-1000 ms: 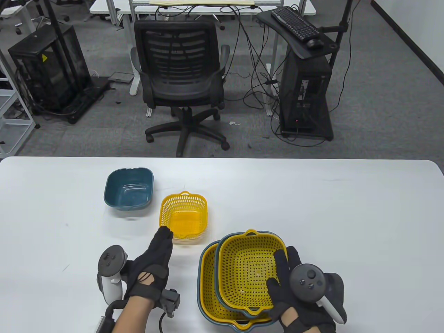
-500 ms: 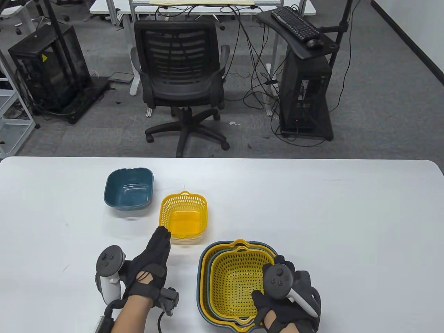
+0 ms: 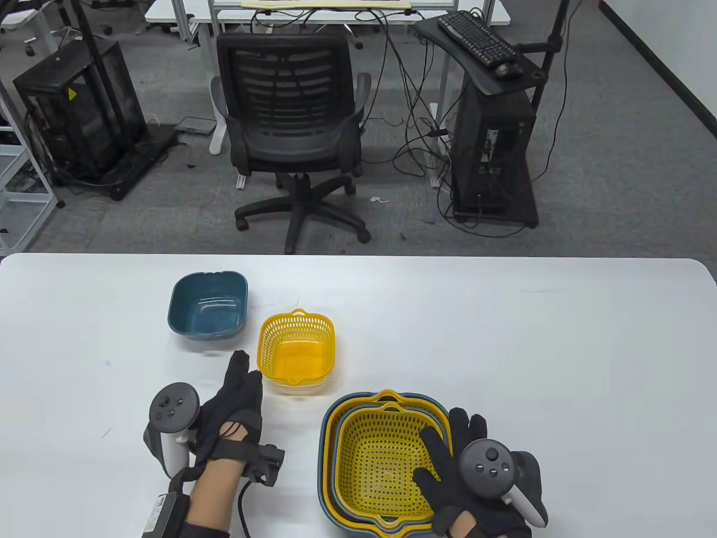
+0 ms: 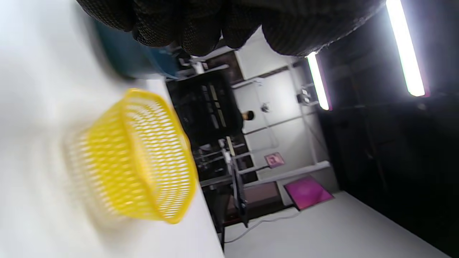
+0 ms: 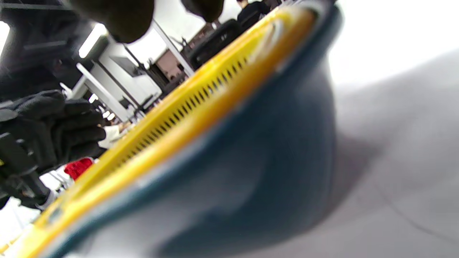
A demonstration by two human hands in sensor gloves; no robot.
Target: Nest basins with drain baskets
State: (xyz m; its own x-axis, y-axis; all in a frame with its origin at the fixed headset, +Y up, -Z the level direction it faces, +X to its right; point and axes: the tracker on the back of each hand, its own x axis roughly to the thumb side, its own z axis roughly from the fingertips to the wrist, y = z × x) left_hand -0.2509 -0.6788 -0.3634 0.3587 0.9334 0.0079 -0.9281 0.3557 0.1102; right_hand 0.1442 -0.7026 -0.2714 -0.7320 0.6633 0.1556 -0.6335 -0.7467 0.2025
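Observation:
A small blue basin (image 3: 207, 305) stands empty at the far left. A small yellow drain basket (image 3: 296, 350) stands beside it on the table. Near me is a nested stack (image 3: 336, 448): a large blue basin, a yellow basket, a smaller blue basin and a yellow basket (image 3: 381, 465) on top. My right hand (image 3: 448, 443) lies over the stack's right rim with fingers spread and the thumb inside the top basket. My left hand (image 3: 243, 370) is flat and empty, its fingertips just left of the small basket's near corner. The left wrist view shows the small basket (image 4: 136, 161) and the small basin (image 4: 136, 61).
The white table (image 3: 532, 347) stretches bare to the right and far side. An office chair (image 3: 291, 129) and computer stands are on the floor beyond the far edge. The stack's blue wall (image 5: 251, 161) fills the right wrist view.
My right hand lowered the smaller basin and its basket into the large basket, then spread its fingers. My left hand slid forward and left beside the small basket.

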